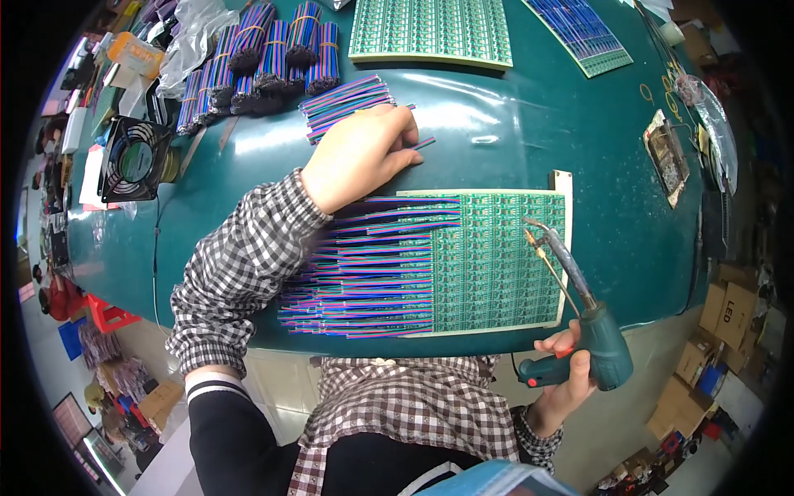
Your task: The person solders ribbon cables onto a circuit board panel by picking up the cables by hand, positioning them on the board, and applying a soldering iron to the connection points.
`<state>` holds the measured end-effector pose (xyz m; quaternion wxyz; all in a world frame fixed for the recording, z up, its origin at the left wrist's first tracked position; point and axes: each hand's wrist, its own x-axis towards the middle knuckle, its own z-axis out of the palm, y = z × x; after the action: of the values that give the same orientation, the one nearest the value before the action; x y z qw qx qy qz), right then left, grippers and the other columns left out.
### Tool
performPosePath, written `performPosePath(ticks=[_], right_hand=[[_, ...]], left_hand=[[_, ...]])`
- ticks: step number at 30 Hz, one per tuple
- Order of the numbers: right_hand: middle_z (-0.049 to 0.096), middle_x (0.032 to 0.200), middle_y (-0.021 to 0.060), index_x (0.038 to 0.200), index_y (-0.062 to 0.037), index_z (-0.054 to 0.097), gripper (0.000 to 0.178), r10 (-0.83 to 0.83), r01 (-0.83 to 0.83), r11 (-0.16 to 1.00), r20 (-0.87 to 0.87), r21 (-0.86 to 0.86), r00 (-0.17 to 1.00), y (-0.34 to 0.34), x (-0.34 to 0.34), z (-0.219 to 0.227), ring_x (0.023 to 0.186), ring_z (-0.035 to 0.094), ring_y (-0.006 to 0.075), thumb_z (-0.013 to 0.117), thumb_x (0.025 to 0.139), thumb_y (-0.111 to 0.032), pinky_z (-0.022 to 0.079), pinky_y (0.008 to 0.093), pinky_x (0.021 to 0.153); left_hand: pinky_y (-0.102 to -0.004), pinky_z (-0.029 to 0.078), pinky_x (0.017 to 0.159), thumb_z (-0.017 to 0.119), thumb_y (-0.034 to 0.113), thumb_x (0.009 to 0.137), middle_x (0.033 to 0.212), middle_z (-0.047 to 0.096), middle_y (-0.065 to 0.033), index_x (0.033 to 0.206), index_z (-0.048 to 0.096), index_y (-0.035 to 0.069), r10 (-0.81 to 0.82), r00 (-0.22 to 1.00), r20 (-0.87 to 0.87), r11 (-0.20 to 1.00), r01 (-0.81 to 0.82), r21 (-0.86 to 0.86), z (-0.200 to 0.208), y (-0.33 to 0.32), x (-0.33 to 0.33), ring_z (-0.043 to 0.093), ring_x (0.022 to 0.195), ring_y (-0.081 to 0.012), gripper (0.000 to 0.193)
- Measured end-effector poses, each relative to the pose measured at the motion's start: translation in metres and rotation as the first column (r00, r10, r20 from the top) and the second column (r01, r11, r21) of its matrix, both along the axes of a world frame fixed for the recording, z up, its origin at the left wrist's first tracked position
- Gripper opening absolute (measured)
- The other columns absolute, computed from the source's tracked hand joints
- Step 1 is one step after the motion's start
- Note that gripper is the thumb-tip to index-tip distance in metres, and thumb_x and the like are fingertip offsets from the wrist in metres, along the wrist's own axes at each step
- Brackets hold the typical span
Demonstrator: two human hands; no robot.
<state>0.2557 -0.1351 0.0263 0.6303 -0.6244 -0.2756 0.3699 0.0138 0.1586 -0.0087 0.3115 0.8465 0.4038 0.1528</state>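
My left hand (364, 153) reaches over the far side of the board, thumb and fingers pinched on a multicoloured ribbon wire (427, 143) whose end sticks out to the right. Beneath and behind it lies a loose pile of the same wires (347, 103). Closed round the handle of a green soldering gun (608, 351) is my right hand (571, 384), at the near right. Its bent metal tip and thin brass-coloured tube point up over the right part of a green circuit board panel (504, 273). Rows of ribbon wires (364, 281) cover the panel's left part and overhang leftward.
Rubber-banded wire bundles (273, 54) stand at the far left, near a black fan (132, 159). A stack of panels (430, 33) sits at the back, with a wired panel (583, 37) to its right. A scorched metal tray (666, 159) lies on the right of the green table (248, 178).
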Motion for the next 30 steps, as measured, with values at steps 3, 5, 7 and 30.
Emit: performPosePath(ticks=[3, 5, 7, 30], right_hand=[[0.06, 0.087, 0.0124, 0.126, 0.0138, 0.056, 0.058, 0.017, -0.017, 1.0, 0.012, -0.003, 1.0, 0.002, -0.001, 0.0, 0.08, 0.064, 0.0255, 0.067, 0.097, -0.035, 0.062, 0.0411, 0.07], [0.062, 0.09, 0.0147, 0.122, 0.0133, 0.057, 0.053, 0.023, -0.022, 0.999, -0.016, 0.029, 1.0, 0.001, 0.0, 0.0, 0.08, 0.066, 0.0263, 0.068, 0.096, -0.031, 0.063, 0.0426, 0.071], [0.064, 0.093, 0.017, 0.117, 0.0127, 0.058, 0.048, 0.028, -0.025, 0.998, -0.045, 0.06, 0.999, 0.001, 0.0, 0.001, 0.079, 0.068, 0.0271, 0.07, 0.095, -0.028, 0.064, 0.0441, 0.071], [0.06, 0.087, 0.0128, 0.127, 0.0145, 0.054, 0.06, 0.04, -0.04, 0.999, 0.013, -0.01, 0.999, -0.004, -0.007, 0.005, 0.081, 0.064, 0.0252, 0.068, 0.096, -0.035, 0.062, 0.0402, 0.07]], left_hand=[[-0.0371, 0.051, 0.069, 0.075, 0.01, 0.087, 0.086, 0.059, -0.0102, 0.092, 0.061, 0.003, -0.069, 0.997, 0.016, 0.993, 0.067, 0.101, -0.008, 0.001, 0.0, 0.063, 0.076, -0.0255, 0.016], [-0.0378, 0.051, 0.069, 0.073, 0.01, 0.088, 0.083, 0.059, -0.0106, 0.093, 0.061, 0.003, -0.096, 0.994, 0.05, 0.979, 0.085, 0.186, -0.011, 0.0, 0.0, 0.062, 0.075, -0.0268, 0.015], [-0.0375, 0.051, 0.069, 0.072, 0.009, 0.088, 0.083, 0.059, -0.0108, 0.094, 0.061, 0.002, -0.102, 0.992, 0.072, 0.969, 0.083, 0.234, -0.011, -0.002, -0.003, 0.062, 0.075, -0.0274, 0.015], [-0.0212, 0.051, 0.075, 0.065, 0.011, 0.101, 0.095, 0.068, -0.0003, 0.113, 0.067, -0.002, 0.171, 0.918, 0.357, 0.781, 0.095, -0.618, 0.045, -0.055, -0.006, 0.059, 0.082, -0.0052, 0.018]])
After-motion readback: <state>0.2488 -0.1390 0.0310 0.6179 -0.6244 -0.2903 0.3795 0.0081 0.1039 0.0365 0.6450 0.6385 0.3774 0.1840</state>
